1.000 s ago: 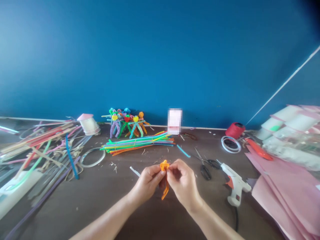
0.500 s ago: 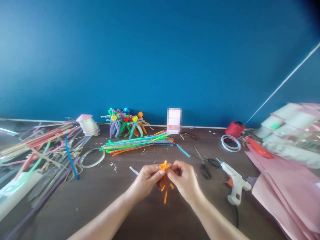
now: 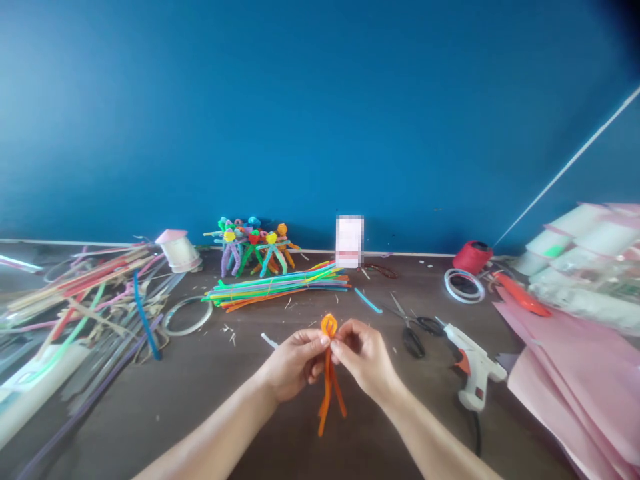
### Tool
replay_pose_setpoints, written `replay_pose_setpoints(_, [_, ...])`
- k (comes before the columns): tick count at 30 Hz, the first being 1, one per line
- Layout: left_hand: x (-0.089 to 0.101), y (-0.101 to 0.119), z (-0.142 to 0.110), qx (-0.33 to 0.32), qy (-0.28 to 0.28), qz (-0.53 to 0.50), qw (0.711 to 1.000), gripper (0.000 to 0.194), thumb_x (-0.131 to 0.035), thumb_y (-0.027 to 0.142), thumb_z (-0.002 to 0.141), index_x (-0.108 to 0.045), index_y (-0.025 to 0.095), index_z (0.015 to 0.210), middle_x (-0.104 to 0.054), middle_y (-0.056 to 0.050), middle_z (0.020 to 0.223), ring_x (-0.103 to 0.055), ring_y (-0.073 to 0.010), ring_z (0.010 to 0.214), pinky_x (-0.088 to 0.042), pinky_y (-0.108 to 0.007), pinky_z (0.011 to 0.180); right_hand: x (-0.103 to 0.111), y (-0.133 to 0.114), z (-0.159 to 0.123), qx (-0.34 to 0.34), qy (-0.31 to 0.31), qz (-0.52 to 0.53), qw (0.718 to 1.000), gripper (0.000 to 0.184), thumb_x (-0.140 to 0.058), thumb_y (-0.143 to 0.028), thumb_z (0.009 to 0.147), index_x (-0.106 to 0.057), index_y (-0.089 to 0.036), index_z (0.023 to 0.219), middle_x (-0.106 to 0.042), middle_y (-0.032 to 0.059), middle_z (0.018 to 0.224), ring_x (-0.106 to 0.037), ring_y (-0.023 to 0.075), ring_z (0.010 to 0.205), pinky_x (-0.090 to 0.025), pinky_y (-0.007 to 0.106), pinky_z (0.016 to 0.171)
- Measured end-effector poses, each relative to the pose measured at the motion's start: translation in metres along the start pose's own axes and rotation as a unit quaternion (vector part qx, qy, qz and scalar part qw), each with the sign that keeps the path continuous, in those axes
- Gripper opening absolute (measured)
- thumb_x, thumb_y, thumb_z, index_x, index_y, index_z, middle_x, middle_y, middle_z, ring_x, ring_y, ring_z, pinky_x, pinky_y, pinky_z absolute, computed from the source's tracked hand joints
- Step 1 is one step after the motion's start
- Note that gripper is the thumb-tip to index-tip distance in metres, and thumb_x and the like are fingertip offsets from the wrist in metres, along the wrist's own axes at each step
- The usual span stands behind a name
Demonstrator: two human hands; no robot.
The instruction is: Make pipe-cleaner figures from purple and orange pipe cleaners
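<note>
two hands [image 3: 365, 357] pinch an orange pipe-cleaner figure [image 3: 327, 380] just below its looped top.

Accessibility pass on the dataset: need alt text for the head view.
The left hand and right hand hold an orange pipe-cleaner figure with a looped top and dangling strands above a dark tabletop. Behind lie a bundle of multicoloured pipe cleaners and a cluster of colourful pipe-cleaner figures by a blue wall; scissors, a hot glue gun and pink paper sit to the right.
</note>
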State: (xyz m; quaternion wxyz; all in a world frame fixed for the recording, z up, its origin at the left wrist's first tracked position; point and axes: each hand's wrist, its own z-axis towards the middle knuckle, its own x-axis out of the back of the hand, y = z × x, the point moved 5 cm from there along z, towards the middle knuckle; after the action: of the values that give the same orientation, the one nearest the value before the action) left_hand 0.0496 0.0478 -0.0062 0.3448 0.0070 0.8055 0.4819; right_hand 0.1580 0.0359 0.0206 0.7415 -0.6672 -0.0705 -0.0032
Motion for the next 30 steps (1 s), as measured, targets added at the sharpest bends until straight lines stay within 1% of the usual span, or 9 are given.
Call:
replay_pose_setpoints(3, [0.001,0.0,0.0,0.011,-0.003,-0.017,1.0,0.024,-0.067,0.034,0.064,-0.058,0.011,0.064,-0.057,0.0,0.056,-0.035,-0.0009,0.034,-0.022,-0.014,0.031,0.001,0.0,0.0,0.012,0.004,0.037,0.999,0.011,-0.056,-0.025,0.073,-0.047,-0.018,0.077,-0.052,-0.003,0.058,-0.051,0.0112,0.055,-0.042,0.023,0.054])
replay_pose_setpoints(7, [0.006,0.0,0.003,0.002,0.009,-0.012,1.0,0.026,-0.068,0.034,0.063,-0.057,0.011,0.062,-0.056,0.0,0.053,-0.031,-0.0001,0.032,-0.019,-0.014,0.03,0.008,-0.003,0.001,0.055,0.058,-0.017,0.997,0.019,-0.06,-0.022,0.069,-0.049,-0.019,0.085,-0.044,-0.0044,0.065,-0.047,0.0088,0.056,-0.04,0.02,0.051])
replay_pose_setpoints(9, [0.006,0.0,0.003,-0.01,0.009,0.027,1.0,0.027,-0.066,0.036,0.065,-0.058,0.01,0.062,-0.053,0.001,0.049,-0.031,-0.0007,0.032,-0.021,-0.014,0.031,0.008,-0.004,0.001,0.062,0.057,-0.031,0.996,0.017,-0.058,-0.02,0.071,-0.05,-0.019,0.085,-0.043,-0.0043,0.066,-0.047,0.0085,0.055,-0.04,0.02,0.051])
replay_pose_setpoints(14, [0.001,-0.002,0.003,-0.033,-0.005,0.151,0.988,0.034,-0.059,0.042,0.071,-0.061,0.009,0.062,-0.045,0.003,0.04,-0.036,-0.0036,0.033,-0.027,-0.016,0.034,0.003,-0.002,0.0,0.037,0.018,-0.009,0.999,0.006,-0.051,-0.022,0.078,-0.047,-0.018,0.076,-0.049,-0.0026,0.066,-0.051,0.0089,0.051,-0.043,0.021,0.049])
replay_pose_setpoints(17, [-0.002,-0.001,0.001,-0.039,-0.005,0.157,0.987,0.037,-0.057,0.045,0.071,-0.061,0.01,0.062,-0.048,0.002,0.043,-0.038,-0.0039,0.034,-0.027,-0.017,0.035,0.005,-0.007,-0.001,0.067,0.028,-0.071,0.995,0.012,-0.047,-0.025,0.082,-0.048,-0.018,0.072,-0.05,-0.0009,0.07,-0.051,0.0079,0.049,-0.043,0.02,0.048])
replay_pose_setpoints(21, [0.0,0.001,0.002,-0.027,0.013,0.133,0.991,0.036,-0.057,0.044,0.071,-0.061,0.01,0.062,-0.043,0.004,0.04,-0.034,-0.0035,0.033,-0.023,-0.017,0.034,0.008,-0.018,-0.003,0.131,0.05,-0.196,0.97,0.017,-0.043,-0.023,0.085,-0.051,-0.018,0.071,-0.051,0.0023,0.076,-0.054,0.012,0.063,-0.044,0.024,0.061])
replay_pose_setpoints(23, [0.003,0.001,0.003,-0.023,0.017,0.129,0.991,0.035,-0.056,0.043,0.072,-0.06,0.01,0.062,-0.04,0.005,0.038,-0.031,-0.0033,0.033,-0.022,-0.016,0.033,0.008,-0.019,-0.003,0.145,0.044,-0.218,0.964,0.013,-0.043,-0.021,0.084,-0.051,-0.019,0.074,-0.052,0.0033,0.077,-0.054,0.0135,0.068,-0.044,0.025,0.064])
replay_pose_setpoints(27, [0.006,0.001,0.004,-0.026,0.016,0.122,0.992,0.034,-0.056,0.042,0.072,-0.059,0.01,0.063,-0.039,0.005,0.041,-0.03,-0.0033,0.035,-0.021,-0.017,0.033,0.008,-0.013,-0.001,0.132,0.027,-0.196,0.971,0.003,-0.047,-0.019,0.081,-0.05,-0.019,0.08,-0.054,0.0034,0.078,-0.055,0.0142,0.069,-0.044,0.025,0.064])
replay_pose_setpoints(30, [0.007,0.0,0.004,-0.025,0.021,0.127,0.991,0.035,-0.056,0.043,0.072,-0.059,0.01,0.063,-0.04,0.004,0.042,-0.03,-0.0036,0.035,-0.022,-0.017,0.033,0.008,-0.008,0.002,0.099,0.015,-0.162,0.982,0.004,-0.047,-0.019,0.081,-0.05,-0.018,0.082,-0.055,0.0017,0.074,-0.056,0.0125,0.063,-0.045,0.024,0.061])
